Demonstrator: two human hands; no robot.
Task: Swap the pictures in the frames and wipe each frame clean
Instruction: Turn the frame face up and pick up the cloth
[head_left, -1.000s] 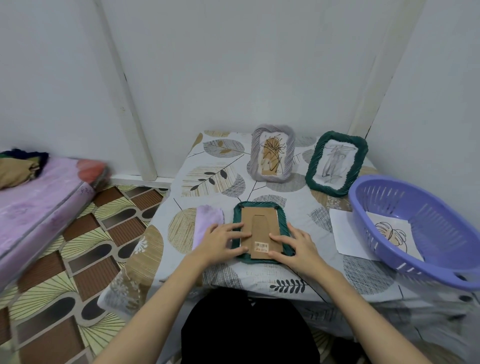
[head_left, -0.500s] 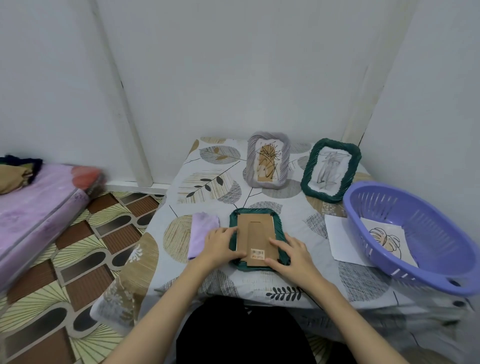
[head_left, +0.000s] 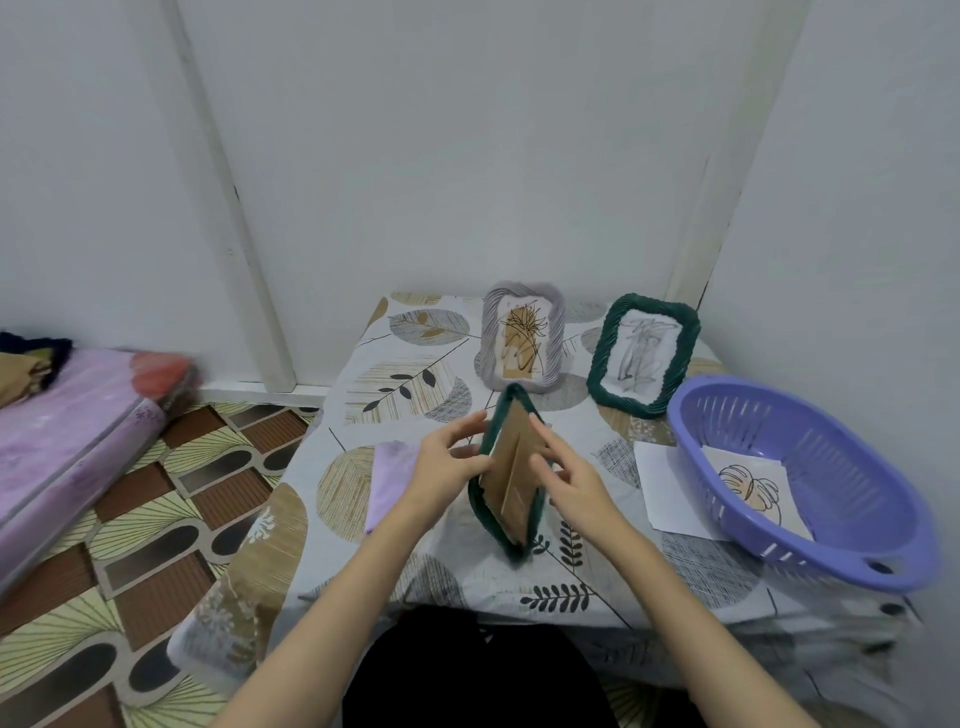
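Observation:
A dark green woven frame (head_left: 506, 467) with a brown cardboard back is tilted up on its edge above the table, back toward me. My left hand (head_left: 449, 465) grips its left side. My right hand (head_left: 569, 478) touches the cardboard back with straight fingers. Behind stand a grey-lilac frame (head_left: 522, 338) with a plant drawing and another green frame (head_left: 644, 356) with a grey sketch. A lilac cloth (head_left: 389, 483) lies left of my left hand.
A purple basket (head_left: 800, 478) at the right holds a leaf drawing (head_left: 753, 486) and sits partly on a white sheet (head_left: 662, 491). The table (head_left: 395, 379) wears a leaf-print cover. A pink mattress (head_left: 67, 431) lies on the patterned floor at left. White walls stand close behind.
The green frame lay flat, back up, under both hands. Now it is lifted and turned up on its edge, my left hand gripping it.

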